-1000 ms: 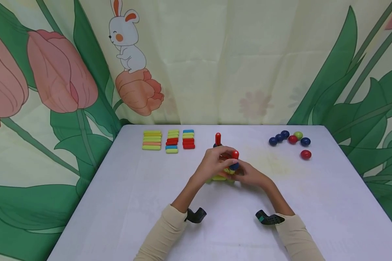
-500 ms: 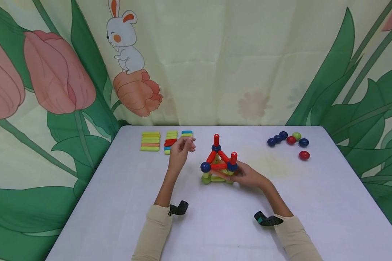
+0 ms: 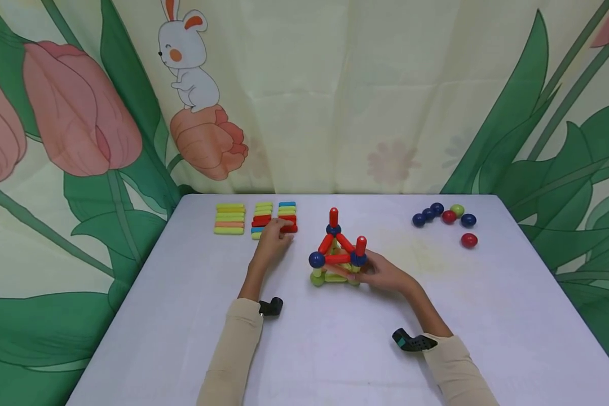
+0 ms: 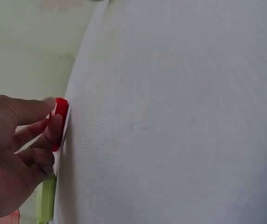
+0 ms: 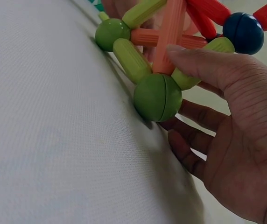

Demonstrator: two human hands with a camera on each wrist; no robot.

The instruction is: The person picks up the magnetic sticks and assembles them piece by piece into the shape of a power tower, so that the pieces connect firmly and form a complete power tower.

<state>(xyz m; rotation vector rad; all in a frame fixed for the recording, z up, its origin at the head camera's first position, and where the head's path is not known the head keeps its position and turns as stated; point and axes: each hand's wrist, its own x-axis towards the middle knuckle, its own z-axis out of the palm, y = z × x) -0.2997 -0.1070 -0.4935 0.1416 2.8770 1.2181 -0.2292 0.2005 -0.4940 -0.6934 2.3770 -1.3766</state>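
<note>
My left hand (image 3: 270, 243) reaches to the row of short rods at the back left. Its thumb and fingertips pinch a red rod (image 4: 61, 111), which lies close against the table in the left wrist view. In the middle of the table stands a magnetic ball-and-rod frame (image 3: 338, 259). Green balls (image 5: 158, 97) form its base, orange and green rods its sides, and blue balls joined by red rods its top. Two red rods (image 3: 334, 216) point upward from blue balls; the near-left blue ball (image 3: 317, 259) bears none. My right hand (image 3: 385, 273) grips the frame's lower right corner, thumb against the rods.
Longer yellow, green and orange rods (image 3: 229, 217) lie in a stack at the far left. Beside them lie shorter mixed-colour rods (image 3: 263, 207). Loose blue balls (image 3: 419, 220), red balls (image 3: 469, 241) and a green ball (image 3: 457, 210) sit at the back right.
My left hand has left the frame and moved left to the short rods, where it now pinches a red one. My right hand keeps its grip on the frame.
</note>
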